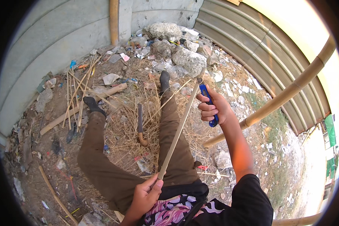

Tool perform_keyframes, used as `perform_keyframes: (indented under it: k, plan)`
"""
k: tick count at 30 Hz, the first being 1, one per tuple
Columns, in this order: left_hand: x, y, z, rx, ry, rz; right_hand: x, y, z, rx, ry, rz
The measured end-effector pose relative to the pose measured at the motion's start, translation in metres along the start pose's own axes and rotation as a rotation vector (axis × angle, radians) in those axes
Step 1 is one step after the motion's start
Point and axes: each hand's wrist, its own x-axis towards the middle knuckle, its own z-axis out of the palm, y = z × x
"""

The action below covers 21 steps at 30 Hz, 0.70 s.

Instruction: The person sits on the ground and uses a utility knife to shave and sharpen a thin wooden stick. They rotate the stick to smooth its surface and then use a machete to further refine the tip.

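Observation:
My left hand (pixel 147 193) is closed round the near end of a long, thin bamboo strip (pixel 180 126), which slants up and away over my right leg. In my right hand (pixel 216 107) is a blue utility knife (pixel 208 98), fingers wrapped round its handle. The knife's blade lies at the strip's far part; whether it cuts into it I cannot tell. Between my outstretched legs a knife with a dark blade and curved wooden handle (pixel 141 133) rests on straw-like shavings (pixel 126 132).
Several bamboo strips (pixel 73 101) lie across a split bamboo pole (pixel 101 94) by my left foot. Rocks (pixel 188 60) and litter pile up at the far wall (pixel 60 49). A thick bamboo pole (pixel 282 100) slants up at the right, before a corrugated metal fence (pixel 263 49).

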Motion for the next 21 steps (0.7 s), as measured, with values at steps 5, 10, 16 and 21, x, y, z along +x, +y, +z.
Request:
perform_keyframes:
  k: [5,10,16,21]
  plan:
    - [0.007,0.015,0.004,0.007,0.048,-0.045,-0.009,0.064,0.050,-1.068,0.396,-0.379]
    - [0.021,0.012,-0.010,0.175,0.025,-0.023,-0.025,0.122,0.087,-1.857,0.487,-0.445]
    - [0.028,0.006,-0.002,0.837,0.313,0.321,-0.036,0.174,0.110,-1.861,0.235,-0.473]
    - [0.024,0.013,0.010,1.095,0.367,0.311,-0.028,0.174,0.110,-1.913,0.329,-0.498]
